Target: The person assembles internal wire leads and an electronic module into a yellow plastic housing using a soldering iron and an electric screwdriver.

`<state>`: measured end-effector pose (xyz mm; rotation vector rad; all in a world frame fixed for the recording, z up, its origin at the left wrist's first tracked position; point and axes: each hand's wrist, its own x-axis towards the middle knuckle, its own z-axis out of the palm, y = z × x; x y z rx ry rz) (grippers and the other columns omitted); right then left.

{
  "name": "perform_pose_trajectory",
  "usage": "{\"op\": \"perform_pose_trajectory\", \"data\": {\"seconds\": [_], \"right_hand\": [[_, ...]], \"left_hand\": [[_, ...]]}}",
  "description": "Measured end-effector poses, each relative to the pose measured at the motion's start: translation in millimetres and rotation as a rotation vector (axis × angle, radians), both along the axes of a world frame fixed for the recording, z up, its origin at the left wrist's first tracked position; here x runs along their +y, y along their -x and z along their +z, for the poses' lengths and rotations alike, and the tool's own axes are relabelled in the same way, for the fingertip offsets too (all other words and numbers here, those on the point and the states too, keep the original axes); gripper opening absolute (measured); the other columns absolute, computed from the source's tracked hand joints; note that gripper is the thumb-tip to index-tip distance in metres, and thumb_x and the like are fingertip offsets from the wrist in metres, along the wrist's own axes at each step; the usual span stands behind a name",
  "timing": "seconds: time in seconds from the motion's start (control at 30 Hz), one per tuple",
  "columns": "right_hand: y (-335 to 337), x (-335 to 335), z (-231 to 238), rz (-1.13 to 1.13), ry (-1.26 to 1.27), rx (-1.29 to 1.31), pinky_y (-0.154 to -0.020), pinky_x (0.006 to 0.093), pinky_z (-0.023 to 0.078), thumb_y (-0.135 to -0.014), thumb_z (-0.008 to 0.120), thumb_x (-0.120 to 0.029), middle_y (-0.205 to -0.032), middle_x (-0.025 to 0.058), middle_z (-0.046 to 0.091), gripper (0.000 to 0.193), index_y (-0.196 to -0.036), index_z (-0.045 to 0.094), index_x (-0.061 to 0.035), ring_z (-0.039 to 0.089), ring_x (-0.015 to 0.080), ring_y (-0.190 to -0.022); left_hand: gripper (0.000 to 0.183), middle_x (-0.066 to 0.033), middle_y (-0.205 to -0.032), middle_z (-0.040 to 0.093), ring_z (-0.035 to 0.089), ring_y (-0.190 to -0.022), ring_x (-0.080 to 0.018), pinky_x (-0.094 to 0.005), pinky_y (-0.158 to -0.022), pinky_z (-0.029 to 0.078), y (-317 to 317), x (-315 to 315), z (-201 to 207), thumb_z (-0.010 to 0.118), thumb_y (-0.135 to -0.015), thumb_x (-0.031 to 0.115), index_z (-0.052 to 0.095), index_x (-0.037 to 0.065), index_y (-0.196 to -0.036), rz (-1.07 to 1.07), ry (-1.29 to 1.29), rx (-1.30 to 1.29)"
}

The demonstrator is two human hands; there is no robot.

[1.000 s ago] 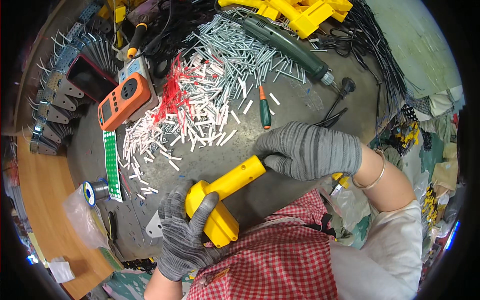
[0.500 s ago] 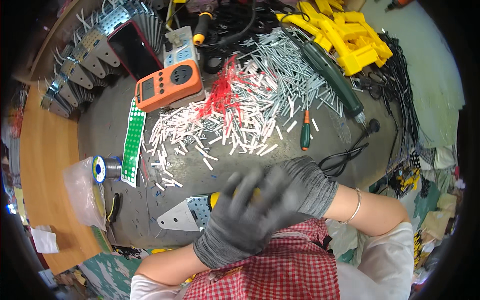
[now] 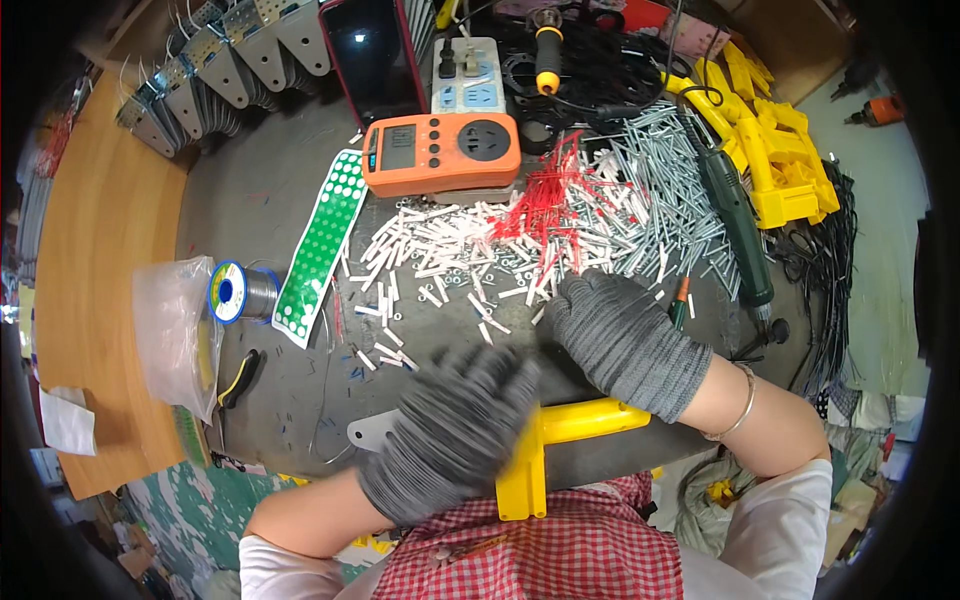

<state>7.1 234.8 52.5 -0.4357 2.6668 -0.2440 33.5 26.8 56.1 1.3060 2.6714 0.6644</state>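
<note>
My left hand [image 3: 450, 430], in a grey knit glove, is over a metal plate [image 3: 372, 432] whose rounded, holed end shows past the wrist side. Motion smears its fingers. Right beside it is a yellow plastic handle piece [image 3: 590, 421] with a block-like end toward my apron; the hand hides where it meets the plate. My right hand [image 3: 630, 345], gloved alike, reaches to the near edge of a pile of white sleeves [image 3: 440, 240]. Its fingers are curled and pressed together, the tips hidden. A green-and-orange screwdriver [image 3: 680, 305] is partly behind that hand.
Long screws [image 3: 665, 190] and red wire pieces [image 3: 545, 200] lie in the pile. Around it are an orange meter [image 3: 440, 180], a dark green power screwdriver [image 3: 735, 225], yellow plastic parts [image 3: 785, 170], a solder spool [image 3: 245, 292], a green sticker sheet [image 3: 320, 250] and pliers [image 3: 238, 380].
My hands have moved apart. The right one has gone forward to the pile, and the yellow handle piece between them has come into view. The whole view has shifted.
</note>
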Motion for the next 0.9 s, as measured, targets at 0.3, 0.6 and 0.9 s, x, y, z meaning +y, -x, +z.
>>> {"op": "perform_pose_trajectory", "data": {"seconds": [0.3, 0.6, 0.9], "right_hand": [[24, -17, -22, 0.302, 0.383, 0.267, -0.076, 0.0415, 0.054, -0.085, 0.058, -0.014, -0.090, 0.0143, 0.063, 0.018, -0.096, 0.067, -0.0026, 0.063, 0.0329, -0.088], [33, -18, -9, 0.384, 0.355, 0.222, -0.078, 0.0416, 0.054, -0.083, 0.062, -0.014, -0.088, 0.0187, 0.065, 0.015, -0.090, 0.070, -0.0033, 0.066, 0.0335, -0.086], [-12, -8, -3, 0.506, 0.605, 0.008, -0.090, 0.0398, 0.050, -0.093, 0.056, -0.018, -0.103, 0.0147, 0.064, 0.023, -0.107, 0.066, -0.0026, 0.061, 0.0325, -0.099]], "left_hand": [[0.022, -0.0147, -0.095, 0.065, 0.062, -0.088, -0.0339, -0.0420, -0.082, 0.052, 60, -28, -17, 0.067, -0.083, 0.013, 0.068, 0.004, -0.103, 0.115, -0.023, 0.188], [0.021, -0.0130, -0.102, 0.064, 0.062, -0.094, -0.0326, -0.0425, -0.083, 0.051, 93, -15, -16, 0.069, -0.082, 0.015, 0.068, 0.005, -0.101, 0.085, -0.066, 0.122], [0.032, -0.0187, -0.119, 0.062, 0.058, -0.115, -0.0333, -0.0420, -0.094, 0.049, 80, 19, 3, 0.058, -0.086, 0.014, 0.063, 0.000, -0.114, -0.133, 0.498, 0.195]]}}
